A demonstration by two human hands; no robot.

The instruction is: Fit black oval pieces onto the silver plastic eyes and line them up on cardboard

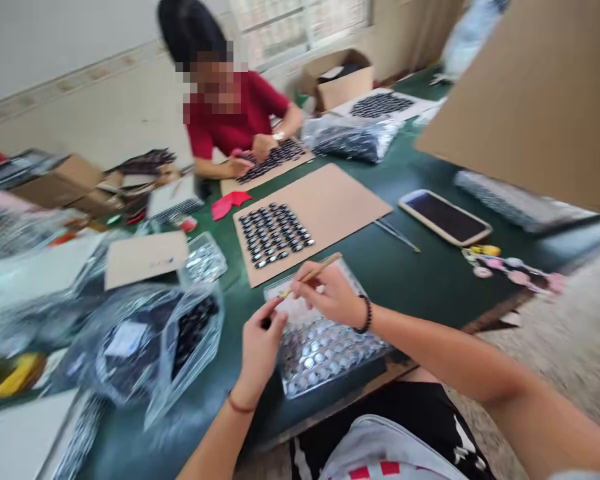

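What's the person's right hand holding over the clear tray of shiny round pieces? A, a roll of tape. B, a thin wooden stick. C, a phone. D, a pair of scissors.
B: the right hand pinches a thin wooden stick above the clear tray.

No readable text anywhere in this frame (motion blur over most of it). Brown card (145,257) on the desk (410,273) has a faint dark scribble, illegible. White label (125,339) inside a clear bag (145,347), blank or too blurred to tell. Phone (445,217) screen dark, nothing showing. Boxes (337,80) at the far end, no print legible. Shirt (380,453) at the bottom edge has white and red shapes, maybe part of a graphic, not readable as letters. Cardboard sheet (330,200) with rows of small dark pieces, no markings. No brands, numbers or signs.
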